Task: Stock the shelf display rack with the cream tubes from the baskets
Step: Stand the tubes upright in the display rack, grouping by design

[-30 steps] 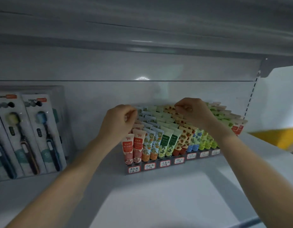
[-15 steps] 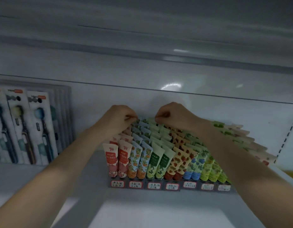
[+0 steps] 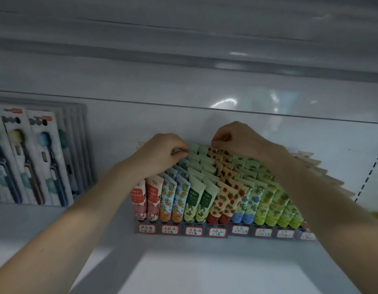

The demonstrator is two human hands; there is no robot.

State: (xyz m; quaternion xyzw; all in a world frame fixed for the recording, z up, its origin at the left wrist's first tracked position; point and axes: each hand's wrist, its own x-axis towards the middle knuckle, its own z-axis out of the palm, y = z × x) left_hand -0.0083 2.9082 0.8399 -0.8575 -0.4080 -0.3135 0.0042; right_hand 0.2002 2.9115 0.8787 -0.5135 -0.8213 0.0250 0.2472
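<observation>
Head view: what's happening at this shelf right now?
A person reaches both arms to the back of a display rack on a white shelf. The left hand and the right hand each appear to pinch the top edges of cream tubes in the rearmost rows, the left hand nearer the rack's left side and the right hand near its middle. The visible columns look packed. No basket is in view. Toothbrush packs stand left of the rack.

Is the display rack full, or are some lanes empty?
Full where visible: each lane of the display rack holds packed cream tubes. The left hand and right hand hide the back rows; cannot tell there.
</observation>
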